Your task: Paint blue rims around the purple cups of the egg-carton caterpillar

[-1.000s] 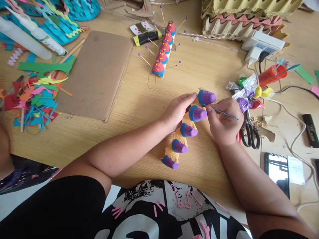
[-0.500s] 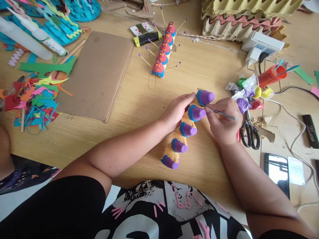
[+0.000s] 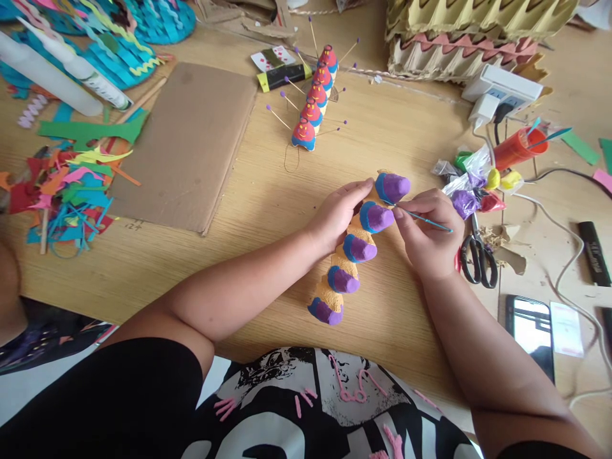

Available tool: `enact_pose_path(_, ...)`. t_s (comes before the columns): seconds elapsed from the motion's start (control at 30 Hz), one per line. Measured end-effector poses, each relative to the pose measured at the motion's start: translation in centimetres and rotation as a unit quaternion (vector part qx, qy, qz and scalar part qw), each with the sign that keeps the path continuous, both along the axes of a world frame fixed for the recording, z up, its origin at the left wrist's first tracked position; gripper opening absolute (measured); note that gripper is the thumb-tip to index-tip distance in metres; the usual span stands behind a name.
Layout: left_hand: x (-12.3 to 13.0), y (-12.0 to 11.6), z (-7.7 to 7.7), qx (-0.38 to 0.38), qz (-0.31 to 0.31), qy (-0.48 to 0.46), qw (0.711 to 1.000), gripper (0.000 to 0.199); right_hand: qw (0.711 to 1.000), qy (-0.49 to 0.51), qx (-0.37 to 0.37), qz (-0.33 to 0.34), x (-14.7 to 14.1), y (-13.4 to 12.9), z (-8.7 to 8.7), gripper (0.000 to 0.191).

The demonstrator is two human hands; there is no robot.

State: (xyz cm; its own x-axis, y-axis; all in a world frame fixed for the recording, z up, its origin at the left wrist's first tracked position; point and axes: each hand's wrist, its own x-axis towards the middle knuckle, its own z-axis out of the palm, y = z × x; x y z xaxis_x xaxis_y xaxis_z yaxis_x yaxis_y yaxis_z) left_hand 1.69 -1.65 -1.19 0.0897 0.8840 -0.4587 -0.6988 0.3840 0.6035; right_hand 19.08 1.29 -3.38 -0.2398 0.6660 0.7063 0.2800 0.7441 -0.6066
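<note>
My left hand (image 3: 335, 215) grips the upper end of an egg-carton strip (image 3: 360, 249) from its left side, the fingers partly hidden behind it. Purple and blue clay covers the strip's row of cups, with yellow-orange between them. In my right hand (image 3: 433, 236) a thin blue modelling tool (image 3: 434, 224) is pinched between thumb and fingers. Its tip lies in the gap between the top two cups, at the blue edge; whether it touches the clay I cannot tell. Farther back stands a similar strip (image 3: 312, 113) with red, smiling faces and purple-tipped sticks.
Cardboard (image 3: 191, 140) and coloured paper scraps (image 3: 71, 191) lie left, below glue bottles (image 3: 90, 80). To the right are scissors (image 3: 479, 255), wrapped clay (image 3: 465, 203), an orange cup (image 3: 520, 148), a phone (image 3: 530, 335) and a power strip (image 3: 507, 89). Egg trays (image 3: 468, 44) are stacked behind.
Almost nothing differs. The strip and both hands appear shifted very slightly left, and the background has shifted a little too. Both grips are the same.
</note>
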Motion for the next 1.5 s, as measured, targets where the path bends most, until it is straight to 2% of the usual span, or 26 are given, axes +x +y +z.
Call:
enact_pose_path(0.13, -0.1, 0.0, -0.2, 0.013, 0.006, 0.016, 1.0, 0.03, 0.999, 0.049, -0.011, -0.021, -0.2, 0.1, -0.6, 0.021)
enact_pose_path(0.27, 0.0, 0.1, -0.6, 0.023, 0.012, 0.014, 1.0, 0.029, 0.997, 0.075, -0.032, -0.012, -0.4, 0.0, -0.8, 0.023)
enact_pose_path(0.53, 0.0, 0.3, -0.7, 0.016, 0.017, -0.029, 0.999, 0.038, 0.998, 0.047, -0.049, -0.005, -0.3, -0.4, -0.5, 0.021)
enact_pose_path(0.7, 0.0, 0.2, -1.2, 0.078, -0.017, -0.036, 0.996, 0.038, 0.999, 0.031, -0.034, -0.009, -0.2, -0.6, -0.4, 0.014)
enact_pose_path(0.8, -0.1, 0.2, -1.2, 0.05, -0.047, -0.012, 0.998, 0.037, 0.999, 0.031, -0.019, -0.006, -0.3, -0.7, -0.4, 0.01)
enact_pose_path(1.0, -0.1, 0.1, -0.1, 0.011, -0.077, -0.021, 0.997, 0.025, 0.999, 0.032, 0.029, -0.029, -0.6, -1.1, 0.4, 0.01)
enact_pose_path(1.23, 0.2, -0.3, 0.0, -0.027, -0.091, -0.039, 0.995, 0.028, 0.996, 0.029, 0.06, -0.055, -0.8, -1.2, 0.7, 0.012)
enact_pose_path(1.33, 0.2, -0.3, -0.2, -0.044, -0.094, -0.043, 0.994, 0.031, 0.998, 0.05, 0.026, -0.029, -0.7, -1.1, 0.6, 0.012)
enact_pose_path(1.5, 0.0, -0.3, -0.7, -0.059, -0.117, -0.057, 0.99, 0.037, 0.985, 0.152, -0.086, -0.001, -0.6, -0.9, 0.0, 0.017)
